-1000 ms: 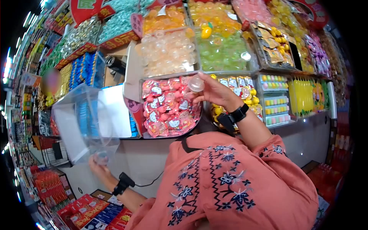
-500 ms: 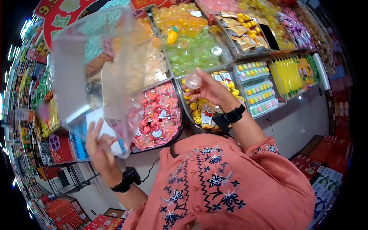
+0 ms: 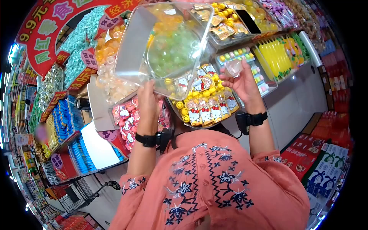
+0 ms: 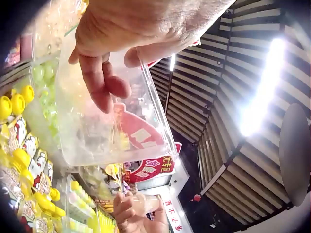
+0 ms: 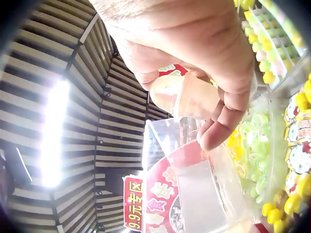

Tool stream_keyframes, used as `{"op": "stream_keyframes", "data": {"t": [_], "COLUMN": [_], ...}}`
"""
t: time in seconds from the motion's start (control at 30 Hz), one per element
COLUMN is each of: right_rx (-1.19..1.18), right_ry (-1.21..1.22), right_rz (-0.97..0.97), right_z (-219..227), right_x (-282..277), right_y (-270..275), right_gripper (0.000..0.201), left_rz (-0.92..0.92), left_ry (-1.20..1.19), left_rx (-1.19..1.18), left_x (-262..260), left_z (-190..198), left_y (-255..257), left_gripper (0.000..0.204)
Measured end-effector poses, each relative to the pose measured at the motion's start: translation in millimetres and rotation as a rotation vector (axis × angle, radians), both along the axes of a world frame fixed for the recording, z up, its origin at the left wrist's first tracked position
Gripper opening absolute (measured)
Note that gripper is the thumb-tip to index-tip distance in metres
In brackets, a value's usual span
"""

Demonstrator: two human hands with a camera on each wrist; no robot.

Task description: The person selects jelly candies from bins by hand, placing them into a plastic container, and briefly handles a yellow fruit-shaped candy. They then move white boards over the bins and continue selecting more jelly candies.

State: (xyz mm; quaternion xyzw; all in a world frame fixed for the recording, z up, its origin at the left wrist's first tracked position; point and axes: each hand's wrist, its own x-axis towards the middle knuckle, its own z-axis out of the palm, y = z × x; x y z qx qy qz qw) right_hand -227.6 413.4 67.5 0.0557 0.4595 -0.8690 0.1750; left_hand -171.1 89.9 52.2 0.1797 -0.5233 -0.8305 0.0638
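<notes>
- Dark-and-pale slatted ceiling with a white strip light: only the wrist views show it, at the right of the left wrist frame and the left of the right wrist frame.
- Red arched sign with pale lettering: upper left of the head frame.
- Large clear plastic box with straight walls: upper middle of the head frame, tilted above the sweet trays; its lower right edge overlaps the yellow-and-white cartoon packets. Open air lies along its long edge in the left wrist view.
- Left hand: centre of the head frame, gripping the box's lower edge; the left wrist view adds the bent fingers and thumb.
- Right hand: right of centre in the head frame, fingers curled round a cup, a gap separating it from the box.
- Small translucent round cup: in the right hand's fingers; the right wrist view shows its pale, domed end and flared rim, upper middle.
</notes>
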Motion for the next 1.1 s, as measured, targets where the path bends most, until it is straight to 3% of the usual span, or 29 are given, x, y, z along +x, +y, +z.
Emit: {"op": "stream_keyframes", "data": {"t": [0.2, 0.37, 0.63, 0.83, 0.87, 1.03, 1.1], "right_rx": [-0.032, -0.051, -0.022, 0.028, 0.034, 0.057, 0.065], "right_ry": [-0.02, -0.017, 0.002, 0.044, 0.047, 0.026, 0.016], "right_rz": [-0.021, 0.0, -0.003, 0.001, 0.0, -0.03, -0.032], "right_z": [-2, 3, 5, 5, 7, 4, 2], "right_x": [-2, -10, -23, -39, -39, -36, -35], "right_y": [1, -15, -34, -34, -32, -26, -26], "right_gripper": [0.059, 0.058, 0.051, 0.045, 0.044, 0.041, 0.041], "left_rz": [0.037, -0.091, -0.06, -0.08, -0.116, 0.209, 0.278], "left_ry": [-0.025, -0.11, -0.115, -0.215, -0.183, -0.26, -0.116], "left_rx": [-0.023, -0.037, -0.03, 0.008, 0.028, -0.398, -0.545], "left_x": [-12, -14, -6, 4, 7, 10, -10], "left_z": [9, -28, -17, -6, -14, -26, -17], "left_y": [30, 24, 40, 35, 21, -72, -90], "left_gripper": [0.027, 0.029, 0.031, 0.043, 0.045, 0.06, 0.062]}}
